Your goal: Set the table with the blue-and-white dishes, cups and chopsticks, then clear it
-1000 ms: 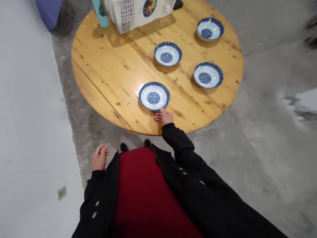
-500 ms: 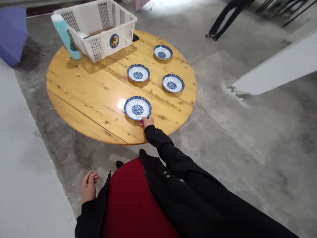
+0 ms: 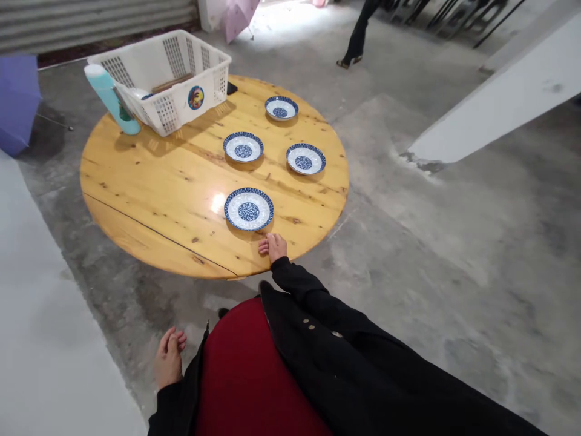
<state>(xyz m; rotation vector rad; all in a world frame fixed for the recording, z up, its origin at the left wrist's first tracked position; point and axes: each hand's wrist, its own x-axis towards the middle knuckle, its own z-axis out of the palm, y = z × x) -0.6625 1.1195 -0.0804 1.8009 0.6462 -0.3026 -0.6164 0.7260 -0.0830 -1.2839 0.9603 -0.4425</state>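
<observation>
Moved: your right hand (image 3: 273, 245) is off the rim of the near plate (image 3: 249, 209), which it touched half a second ago.
Near plate: flat on the table (image 3: 149, 181), toward your edge.
Right grip: released, fingers loosely bent, just beside that plate.
Left hand (image 3: 170, 357): hanging off the table, beside your black coat (image 3: 385, 357), fingers half-curled, holding nothing.
Other plates: middle plate (image 3: 243, 147), right plate (image 3: 305, 158), far plate (image 3: 281, 108), all apart, same blue rims.
Basket (image 3: 181, 107): white, far left on the table, blue bottle (image 3: 111, 100) beside it.
</observation>
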